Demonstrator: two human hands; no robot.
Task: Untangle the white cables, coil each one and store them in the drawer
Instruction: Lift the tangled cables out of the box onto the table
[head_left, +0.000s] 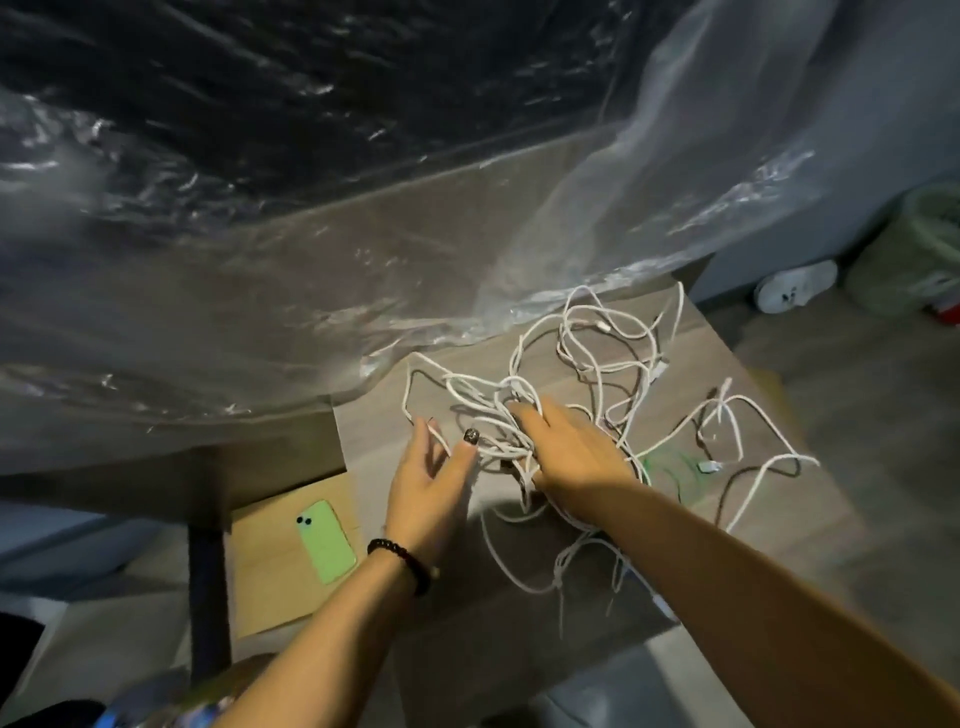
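Both hands are working into a knot of white cables near the desk's right edge, and a hard pull is risking tighter knots.

The green phone (326, 541) is lying on a cardboard sheet (270, 571) off the desk's left edge; the left hand (426, 483), fingers spread and gripping nothing, is touching one strand, while the right hand (574, 447) is pressing flat on the cables (597, 358), thin, limp, rubbery loops spilling over the matte grey desk (395, 467), where plugs are likely snagging or sliding off. No drawer is showing.
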